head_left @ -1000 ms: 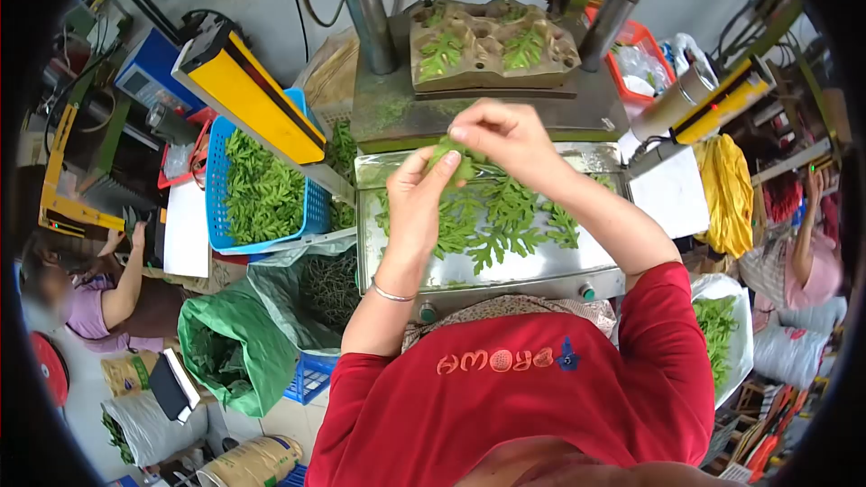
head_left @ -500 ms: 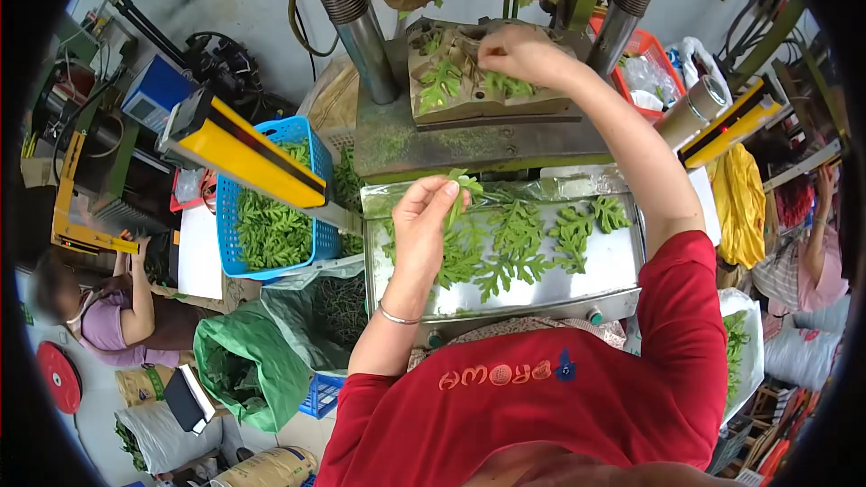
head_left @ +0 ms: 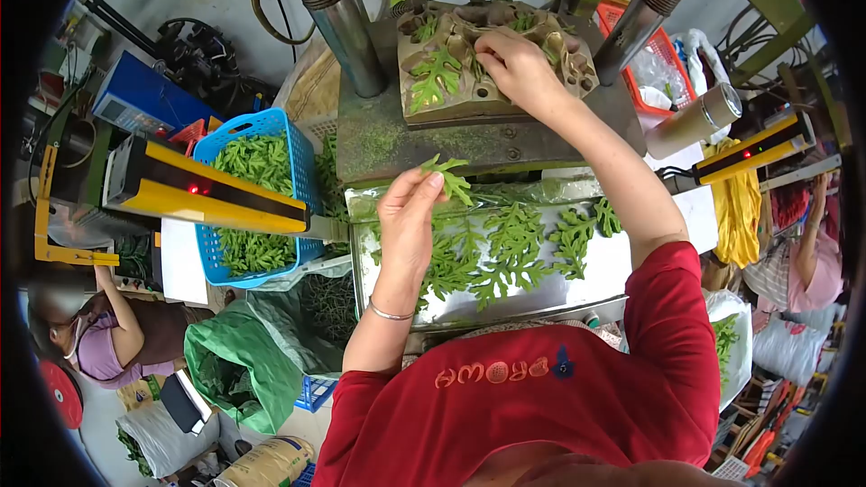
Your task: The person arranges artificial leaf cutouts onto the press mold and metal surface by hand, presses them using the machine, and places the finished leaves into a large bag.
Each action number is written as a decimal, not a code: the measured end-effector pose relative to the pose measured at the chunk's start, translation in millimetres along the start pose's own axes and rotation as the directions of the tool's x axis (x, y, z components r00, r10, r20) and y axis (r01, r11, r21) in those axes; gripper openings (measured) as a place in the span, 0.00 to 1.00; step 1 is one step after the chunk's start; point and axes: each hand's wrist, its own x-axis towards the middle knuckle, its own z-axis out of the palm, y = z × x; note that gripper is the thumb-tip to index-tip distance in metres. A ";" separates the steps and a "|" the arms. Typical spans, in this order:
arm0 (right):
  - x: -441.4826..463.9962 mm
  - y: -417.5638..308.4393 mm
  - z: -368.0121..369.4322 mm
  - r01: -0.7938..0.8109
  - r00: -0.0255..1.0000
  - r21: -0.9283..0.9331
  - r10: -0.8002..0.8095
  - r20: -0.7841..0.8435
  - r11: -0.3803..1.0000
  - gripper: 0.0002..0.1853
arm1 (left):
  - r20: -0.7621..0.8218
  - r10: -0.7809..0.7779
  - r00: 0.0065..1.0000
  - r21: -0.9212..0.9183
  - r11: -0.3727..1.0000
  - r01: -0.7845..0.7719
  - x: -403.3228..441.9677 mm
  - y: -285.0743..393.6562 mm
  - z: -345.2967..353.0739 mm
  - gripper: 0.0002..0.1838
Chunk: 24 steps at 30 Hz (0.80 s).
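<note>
My left hand point(head_left: 408, 221) pinches a green lobed leaf point(head_left: 448, 180) between thumb and fingers, above the near edge of the press bed. My right hand point(head_left: 519, 70) reaches onto a brown mould block point(head_left: 465, 113) with carved hollows, fingertips pressed together at its surface. What those fingers grip, if anything, is hidden. Another lobed leaf point(head_left: 437, 78) lies on the block's left part, and small leaf pieces sit in hollows farther back. Below my hands, a metal tray point(head_left: 591, 269) carries several spread leaves point(head_left: 510, 248).
Two thick steel columns point(head_left: 361, 59) flank the block, under an overhanging upper part of the press. Yellow-and-black sensor bars point(head_left: 212, 198) stand either side. A blue basket point(head_left: 206, 248) of leaves is at left, above a green sack point(head_left: 244, 361). Other people work at both far sides.
The view has shifted, showing more of the block's top. My right hand has moved slightly down and left over the block. My left hand still holds its leaf, now tilted more outward.
</note>
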 end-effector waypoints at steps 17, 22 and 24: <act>-116.6 -128.7 -74.1 -0.452 0.890 0.696 0.332 0.312 0.558 0.06 | 0.192 0.015 0.981 0.221 0.973 -0.058 -70.7 15.7 35.8 0.07; -84.3 -71.2 -113.7 -0.449 0.869 0.592 0.481 0.117 0.669 0.07 | 0.161 -0.029 0.987 0.297 0.955 -0.020 -71.0 11.6 34.8 0.06; -69.1 -40.3 -117.5 -0.452 0.859 0.576 0.506 0.076 0.681 0.08 | 0.147 -0.043 0.988 0.310 0.951 -0.005 -66.2 8.0 33.7 0.06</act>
